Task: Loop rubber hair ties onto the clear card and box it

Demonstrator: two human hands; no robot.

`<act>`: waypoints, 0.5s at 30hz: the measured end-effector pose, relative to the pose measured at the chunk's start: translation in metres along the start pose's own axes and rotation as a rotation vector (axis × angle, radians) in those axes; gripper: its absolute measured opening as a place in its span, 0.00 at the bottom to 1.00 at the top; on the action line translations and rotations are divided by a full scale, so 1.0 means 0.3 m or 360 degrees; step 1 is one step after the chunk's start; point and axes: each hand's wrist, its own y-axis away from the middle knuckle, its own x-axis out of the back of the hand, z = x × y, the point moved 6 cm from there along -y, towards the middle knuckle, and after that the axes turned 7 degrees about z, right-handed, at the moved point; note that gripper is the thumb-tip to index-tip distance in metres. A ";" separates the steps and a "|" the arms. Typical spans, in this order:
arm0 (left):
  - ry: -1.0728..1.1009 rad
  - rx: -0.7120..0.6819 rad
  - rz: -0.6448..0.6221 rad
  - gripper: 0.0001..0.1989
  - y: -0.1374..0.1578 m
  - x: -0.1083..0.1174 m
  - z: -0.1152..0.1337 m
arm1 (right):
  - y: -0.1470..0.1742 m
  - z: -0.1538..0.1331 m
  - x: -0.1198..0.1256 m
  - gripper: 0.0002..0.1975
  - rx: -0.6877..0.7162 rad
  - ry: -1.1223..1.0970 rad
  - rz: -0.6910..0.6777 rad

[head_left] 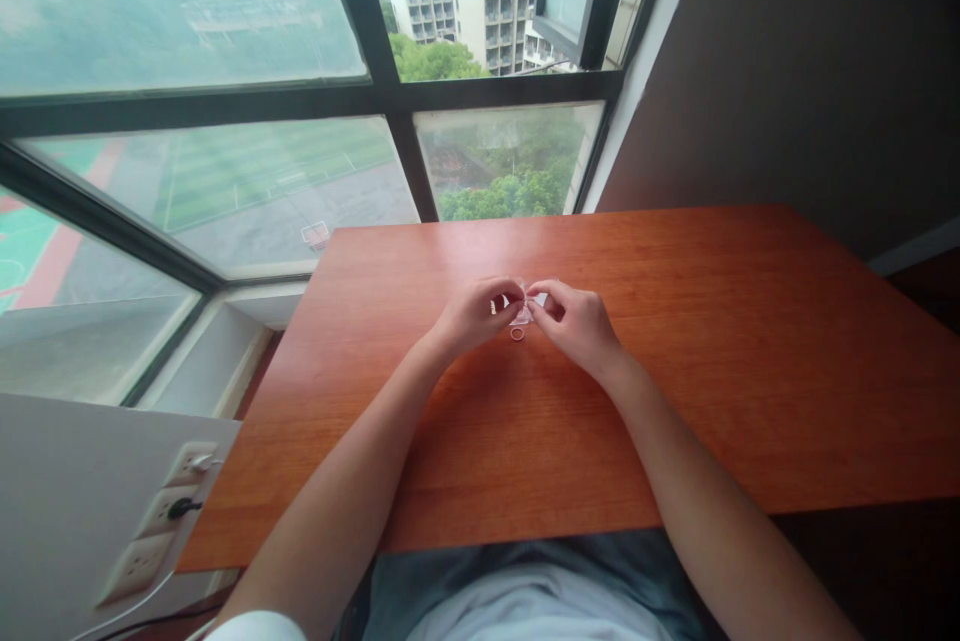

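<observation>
Both hands meet over the middle of the wooden table, fingertips nearly touching. My left hand [484, 309] is closed in a pinch on a small clear plastic bag [520, 316]. From the other side my right hand [576, 316] pinches at the same bag, thumb against forefinger. Part of the bag is hidden behind the fingers, and its contents are too small to make out. Just below the bag, a small pale ring [517, 333] lies on the tabletop.
The reddish-brown wooden table [750, 351] stands against a dark-framed window [397, 99]. A grey wall [780, 81] rises at the right. Wall sockets [161, 511] with plugged-in cables sit low at the left, beside the table's edge.
</observation>
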 end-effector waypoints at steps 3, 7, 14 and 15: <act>-0.0083 0.0027 0.0092 0.05 -0.003 0.011 -0.021 | 0.000 0.000 0.005 0.07 -0.0039 -0.0010 0.0009; -0.0159 0.0064 0.0189 0.04 -0.002 0.024 -0.039 | 0.017 -0.013 -0.033 0.04 0.0024 -0.0007 -0.0309; -0.0163 0.0056 0.0206 0.04 -0.002 0.026 -0.044 | 0.070 -0.033 -0.093 0.03 0.0100 0.0070 -0.0841; -0.0159 0.0051 0.0212 0.04 -0.003 0.026 -0.044 | 0.071 -0.032 -0.094 0.03 0.0090 0.0076 -0.0846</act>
